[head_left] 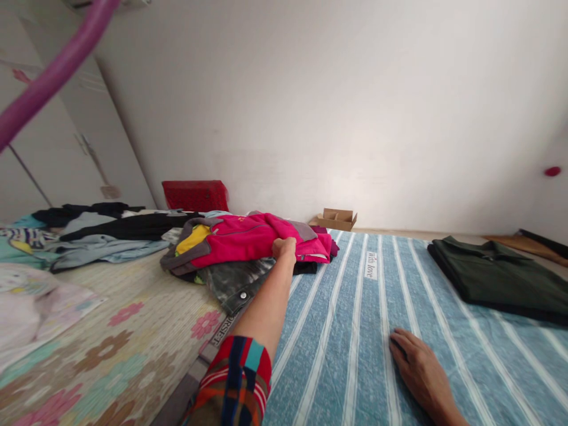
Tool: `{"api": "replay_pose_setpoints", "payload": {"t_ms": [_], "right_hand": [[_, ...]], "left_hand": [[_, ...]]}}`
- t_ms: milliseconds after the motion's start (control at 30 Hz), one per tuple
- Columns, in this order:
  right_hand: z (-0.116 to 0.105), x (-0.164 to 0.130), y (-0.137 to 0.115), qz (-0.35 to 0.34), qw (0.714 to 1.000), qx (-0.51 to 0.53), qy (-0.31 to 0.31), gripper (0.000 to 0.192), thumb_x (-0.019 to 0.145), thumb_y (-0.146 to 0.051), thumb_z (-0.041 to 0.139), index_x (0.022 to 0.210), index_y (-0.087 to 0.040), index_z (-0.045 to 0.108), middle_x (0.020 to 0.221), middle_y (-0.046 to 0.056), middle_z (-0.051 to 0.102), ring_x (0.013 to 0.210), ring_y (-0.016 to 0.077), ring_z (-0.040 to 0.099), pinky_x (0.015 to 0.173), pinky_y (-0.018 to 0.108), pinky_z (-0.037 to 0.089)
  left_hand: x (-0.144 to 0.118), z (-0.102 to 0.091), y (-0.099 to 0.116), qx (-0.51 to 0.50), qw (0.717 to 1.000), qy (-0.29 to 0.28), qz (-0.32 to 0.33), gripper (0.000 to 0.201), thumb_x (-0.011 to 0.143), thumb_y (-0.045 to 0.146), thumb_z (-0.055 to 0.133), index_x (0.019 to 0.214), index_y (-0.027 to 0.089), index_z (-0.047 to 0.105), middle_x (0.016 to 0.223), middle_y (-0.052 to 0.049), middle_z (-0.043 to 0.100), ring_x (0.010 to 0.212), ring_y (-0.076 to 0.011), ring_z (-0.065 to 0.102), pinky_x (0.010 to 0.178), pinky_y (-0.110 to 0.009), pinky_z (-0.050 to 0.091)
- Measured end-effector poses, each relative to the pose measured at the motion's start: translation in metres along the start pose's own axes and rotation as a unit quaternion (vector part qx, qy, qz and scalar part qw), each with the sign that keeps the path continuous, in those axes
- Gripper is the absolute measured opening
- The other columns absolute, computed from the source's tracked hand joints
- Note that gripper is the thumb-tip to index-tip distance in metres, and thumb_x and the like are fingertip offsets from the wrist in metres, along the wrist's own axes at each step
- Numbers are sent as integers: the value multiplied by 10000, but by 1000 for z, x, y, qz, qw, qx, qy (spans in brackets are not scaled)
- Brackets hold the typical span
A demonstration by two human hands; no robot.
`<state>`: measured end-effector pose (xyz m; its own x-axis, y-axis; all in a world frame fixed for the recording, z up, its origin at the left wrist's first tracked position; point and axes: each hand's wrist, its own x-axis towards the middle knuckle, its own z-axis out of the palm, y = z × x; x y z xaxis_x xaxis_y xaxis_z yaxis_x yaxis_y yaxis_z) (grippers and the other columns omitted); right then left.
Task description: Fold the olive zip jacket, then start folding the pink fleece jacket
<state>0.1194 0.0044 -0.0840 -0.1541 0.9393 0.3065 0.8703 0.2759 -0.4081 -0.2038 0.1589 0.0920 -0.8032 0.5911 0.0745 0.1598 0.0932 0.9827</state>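
With its arm stretched forward, my left hand [284, 249] is closed on the edge of a bright pink jacket [242, 236] with grey panels and a yellow patch inside. Under the jacket lie dark grey jeans [237, 283] with a metal button, spilling towards me. My right hand [416, 362] rests palm down on the blue striped sheet [337, 337], fingers lying loosely, holding nothing. A "With love" label [371, 265] shows on the sheet ahead of that hand. To the far right sits a stack of folded dark green clothing [501, 275].
A loose heap of clothes [110, 236] covers the left side, near a pale printed garment [42, 307] on a floral sheet [133, 355]. At the back stand a red box-like object [195, 195] and an open cardboard box [338, 219]. A purple bar [57, 68] crosses the upper left.
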Motion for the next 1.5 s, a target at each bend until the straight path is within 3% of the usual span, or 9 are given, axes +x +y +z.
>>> {"api": "replay_pose_setpoints", "payload": {"t_ms": [233, 433, 600, 833, 967, 1067, 1167, 1333, 1500], "right_hand": [[1, 1, 3, -6, 1000, 4, 3, 380, 870, -356, 374, 1048, -185, 663, 1189, 66, 607, 1113, 232, 539, 995, 366, 379], [4, 3, 7, -15, 1000, 17, 5, 380, 870, -363, 373, 1032, -182, 665, 1172, 74, 613, 1098, 235, 544, 985, 379, 385], [2, 1, 9, -21, 999, 43, -7, 394, 864, -368, 359, 1047, -184, 655, 1167, 88, 611, 1073, 235, 557, 958, 373, 402], [-8, -1, 3, 8, 997, 68, -24, 436, 802, -357, 372, 1079, -178, 657, 1221, 93, 580, 1116, 249, 530, 963, 367, 392], [-10, 0, 0, 20, 997, 71, -36, 455, 780, -369, 365, 1076, -197, 665, 1227, 81, 581, 1128, 251, 522, 969, 367, 383], [-11, 0, 0, 24, 996, 69, -41, 460, 771, -371, 368, 1079, -202, 665, 1230, 78, 579, 1142, 256, 512, 977, 368, 376], [-11, 0, 2, 23, 996, 72, -49, 457, 769, -365, 376, 1086, -202, 662, 1237, 75, 574, 1152, 256, 506, 986, 368, 371], [-8, 0, 4, 23, 995, 92, -31, 449, 763, -389, 400, 1056, -197, 679, 1212, 88, 592, 1116, 273, 535, 971, 390, 394], [-8, 0, 3, 15, 995, 103, -8, 406, 764, -388, 414, 1003, -223, 699, 1162, 77, 624, 1070, 267, 570, 935, 374, 429]], "left_hand": [[-20, -11, 51, -98, 992, -30, 78, 84, 540, 135, 564, 540, 174, 489, 493, 58, 430, 503, -108, 457, 453, -206, 339], [-98, -53, 88, -206, 937, -136, 247, 99, 600, 205, 594, 619, 175, 502, 568, 57, 440, 576, -96, 417, 521, -188, 349], [-182, -92, 46, -80, 828, -484, 273, 113, 644, 216, 622, 731, 163, 574, 634, 21, 492, 572, -110, 418, 516, -228, 356], [-204, -108, -16, 115, 676, -682, 255, 142, 652, 242, 645, 777, 175, 636, 758, -5, 609, 681, -153, 571, 602, -243, 438], [-163, -117, -10, 110, 778, -566, 251, 237, 768, 276, 545, 963, 159, 612, 799, -23, 643, 734, -155, 608, 653, -248, 478], [-108, -121, -3, 147, 864, -330, 350, 205, 786, 262, 529, 968, 186, 587, 1013, -54, 638, 934, -182, 593, 804, -278, 467], [-43, -128, 0, 266, 877, -124, 381, 177, 733, 180, 569, 909, 190, 566, 1070, -77, 615, 1077, -231, 528, 953, -323, 373], [34, -151, -5, 328, 887, -43, 323, 415, 582, 165, 704, 948, 138, 512, 1205, -178, 518, 1208, -393, 368, 976, -463, 279], [57, -158, -13, 402, 879, -57, 250, 477, 494, 300, 788, 850, 176, 496, 1131, -157, 555, 1164, -403, 415, 885, -457, 339]]}}
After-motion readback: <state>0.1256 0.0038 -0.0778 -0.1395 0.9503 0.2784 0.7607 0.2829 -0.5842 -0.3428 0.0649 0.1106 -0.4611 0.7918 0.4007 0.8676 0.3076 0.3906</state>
